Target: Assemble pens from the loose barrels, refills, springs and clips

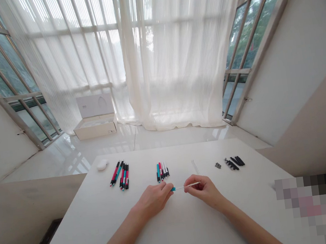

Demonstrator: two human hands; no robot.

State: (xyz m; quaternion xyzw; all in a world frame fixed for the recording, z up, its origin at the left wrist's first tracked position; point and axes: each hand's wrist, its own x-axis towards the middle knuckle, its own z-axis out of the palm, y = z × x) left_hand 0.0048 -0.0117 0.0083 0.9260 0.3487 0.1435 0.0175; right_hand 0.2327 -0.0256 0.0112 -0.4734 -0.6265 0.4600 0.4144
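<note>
The person's right hand [203, 191] pinches a thin white plastic tube [187, 186] between thumb and fingertips, the fingers [189, 188] closed on it. The tube lies level just above the white worktop [183, 238], with a small teal plastic end piece [173, 189] at its left end. The left hand [153, 200] sits just beside that teal piece, its fingers [165, 187] curled nearly shut; whether they grip it or only touch it, I cannot tell.

Ahead of the hands, a bundle of slim pens with black, pink and teal barrels [162, 172] lies close together. Further left lies a larger bundle of black, pink and teal pens [119, 176], with a rounded white computer mouse [102, 164] beyond it. To the right are a few thin silver metal rods [195, 167], a small dark metal part [217, 165] and a cluster of black plastic pieces [234, 162].

Past the worktop, an open white cardboard box [95, 128] stands on the glossy white floor [66, 157] beneath sheer white curtains [167, 58]. Its lid stands upright at the back; the box holds something pale, too faint to make out.
</note>
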